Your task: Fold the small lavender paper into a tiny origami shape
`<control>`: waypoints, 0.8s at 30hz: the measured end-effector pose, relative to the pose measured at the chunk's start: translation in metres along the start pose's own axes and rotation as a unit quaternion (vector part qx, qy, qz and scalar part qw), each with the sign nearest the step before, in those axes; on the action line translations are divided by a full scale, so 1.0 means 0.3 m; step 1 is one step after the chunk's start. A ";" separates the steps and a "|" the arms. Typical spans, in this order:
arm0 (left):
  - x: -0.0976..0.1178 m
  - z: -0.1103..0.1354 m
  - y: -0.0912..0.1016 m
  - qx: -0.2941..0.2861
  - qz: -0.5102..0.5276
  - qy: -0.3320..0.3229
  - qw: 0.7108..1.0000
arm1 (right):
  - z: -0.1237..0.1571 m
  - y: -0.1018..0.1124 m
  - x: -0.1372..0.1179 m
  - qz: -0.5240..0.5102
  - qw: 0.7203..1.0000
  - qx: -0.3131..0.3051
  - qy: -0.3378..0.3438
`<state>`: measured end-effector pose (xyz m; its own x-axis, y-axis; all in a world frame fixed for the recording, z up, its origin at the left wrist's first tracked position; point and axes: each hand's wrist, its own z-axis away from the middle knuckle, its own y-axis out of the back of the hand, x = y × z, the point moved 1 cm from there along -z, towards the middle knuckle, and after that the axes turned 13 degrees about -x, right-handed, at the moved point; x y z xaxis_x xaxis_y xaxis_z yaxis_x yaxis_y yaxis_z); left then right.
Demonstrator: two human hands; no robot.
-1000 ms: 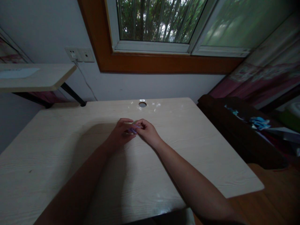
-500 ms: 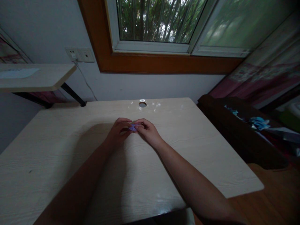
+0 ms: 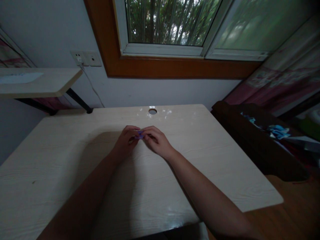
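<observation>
A small purple piece (image 3: 139, 134), perhaps folded paper, sits between my two hands just above the pale desk; its exact kind is too small to make out. My left hand (image 3: 127, 138) is closed on its left side, with thumb and fingers pinching it. From the right, my right hand (image 3: 157, 140) has its curled fingertips at the piece's other edge, the thumb tucked below. Fingers cover much of the piece.
The wood-grain desk (image 3: 200, 166) has a round cable hole (image 3: 152, 111) near its back edge. A raised shelf (image 3: 42, 81) on black legs stands at the left. A white cord (image 3: 92, 86) hangs from the wall socket (image 3: 86, 58). Beyond the right edge is a dark brown piece of furniture (image 3: 240, 133).
The purple piece has shifted slightly left and less of it shows. My right hand's fingers have moved over its right edge, with the thumb lower and drawn back.
</observation>
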<state>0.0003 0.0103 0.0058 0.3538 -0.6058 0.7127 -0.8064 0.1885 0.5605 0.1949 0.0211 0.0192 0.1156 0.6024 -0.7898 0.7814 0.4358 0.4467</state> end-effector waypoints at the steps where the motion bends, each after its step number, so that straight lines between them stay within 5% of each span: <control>1: 0.000 -0.001 0.001 0.001 -0.008 -0.006 1.000 | 0.000 0.001 -0.001 0.016 1.000 -0.002 0.006; 16: 0.000 -0.002 -0.004 -0.003 -0.053 -0.022 0.998 | -0.001 0.017 0.016 0.096 0.995 -0.014 0.003; 24: 0.010 -0.012 0.014 -0.004 -0.072 -0.039 0.997 | -0.001 0.027 0.026 0.052 0.999 -0.007 0.008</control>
<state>-0.0004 0.0122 0.0118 0.4279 -0.6856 0.5890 -0.7458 0.1003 0.6586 0.2019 0.0295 0.0167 0.1858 0.6555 -0.7320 0.7565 0.3800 0.5323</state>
